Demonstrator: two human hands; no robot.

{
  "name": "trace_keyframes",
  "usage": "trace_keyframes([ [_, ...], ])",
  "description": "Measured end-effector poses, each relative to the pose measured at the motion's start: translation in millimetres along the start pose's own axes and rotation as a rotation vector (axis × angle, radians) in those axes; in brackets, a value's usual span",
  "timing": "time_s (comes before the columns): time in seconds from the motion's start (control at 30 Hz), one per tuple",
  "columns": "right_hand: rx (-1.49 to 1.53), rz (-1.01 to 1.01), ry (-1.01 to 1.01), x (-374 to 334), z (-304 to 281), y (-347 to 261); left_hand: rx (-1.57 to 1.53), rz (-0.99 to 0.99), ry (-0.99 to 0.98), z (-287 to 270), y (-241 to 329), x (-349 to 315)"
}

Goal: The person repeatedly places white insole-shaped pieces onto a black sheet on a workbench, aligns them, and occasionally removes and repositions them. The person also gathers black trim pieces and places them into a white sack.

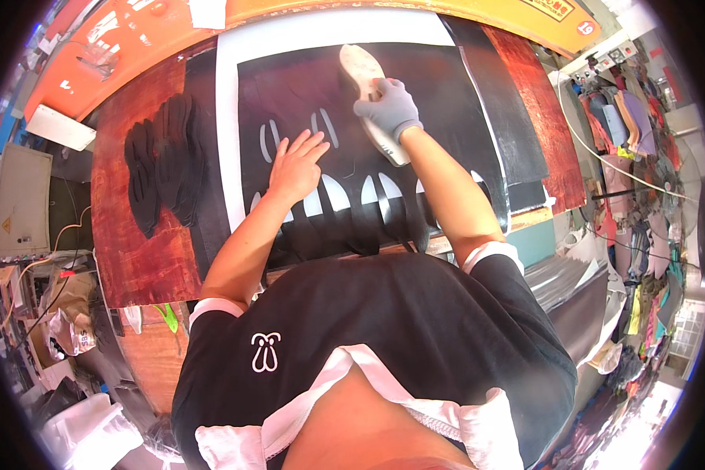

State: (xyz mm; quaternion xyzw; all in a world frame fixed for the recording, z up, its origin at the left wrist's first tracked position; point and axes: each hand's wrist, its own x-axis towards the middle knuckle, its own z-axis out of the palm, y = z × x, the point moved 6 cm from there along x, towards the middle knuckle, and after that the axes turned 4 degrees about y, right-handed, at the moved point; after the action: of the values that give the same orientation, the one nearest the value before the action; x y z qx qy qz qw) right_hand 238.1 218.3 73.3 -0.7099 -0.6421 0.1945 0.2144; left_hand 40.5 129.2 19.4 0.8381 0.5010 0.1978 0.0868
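Note:
My right hand (389, 108), in a grey glove, grips a long pale sole-shaped cutting die (361, 64) by its middle. The die lies at a slant over a black sheet (415, 70), its narrow lower end toward me. Bare and with fingers apart, my left hand (296, 168) rests on the same sheet, left of the die. Slim curved cut-outs (325, 128) show pale near its fingertips. Along the sheet's near edge runs a row of larger rounded cut-outs (376, 196). The white board (229, 117) under the sheet shows at the left and far sides.
Stacked black sole-shaped pieces (164, 160) lie on the reddish board (113, 270) at left. An orange machine beam (290, 27) spans the far side. Many cutting dies or shoe-shaped items (630, 125) crowd a rack at right. A grey cabinet (23, 200) stands far left.

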Motion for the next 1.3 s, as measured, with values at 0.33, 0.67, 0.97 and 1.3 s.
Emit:
trace_keyframes([
  [0.33, -0.395, -0.222, -0.192, -1.5, 11.3, -9.6, 0.015, 0.024, -0.007, 2.7, 1.5, -1.1],
  [0.67, -0.428, -0.320, 0.296, -91.6, -19.6, 145.3, -0.047, 0.070, 0.081, 8.4, -7.1, 17.1],
  [0.97, -0.474, -0.407, 0.343, -143.0, -13.6, 83.4, 0.025, -0.023, 0.043, -28.3, -2.6, -50.0],
  [1.3, -0.275, -0.465, 0.304, -155.8, -27.2, 95.2, -0.026, 0.030, 0.192, -45.6, 1.8, -55.0],
])
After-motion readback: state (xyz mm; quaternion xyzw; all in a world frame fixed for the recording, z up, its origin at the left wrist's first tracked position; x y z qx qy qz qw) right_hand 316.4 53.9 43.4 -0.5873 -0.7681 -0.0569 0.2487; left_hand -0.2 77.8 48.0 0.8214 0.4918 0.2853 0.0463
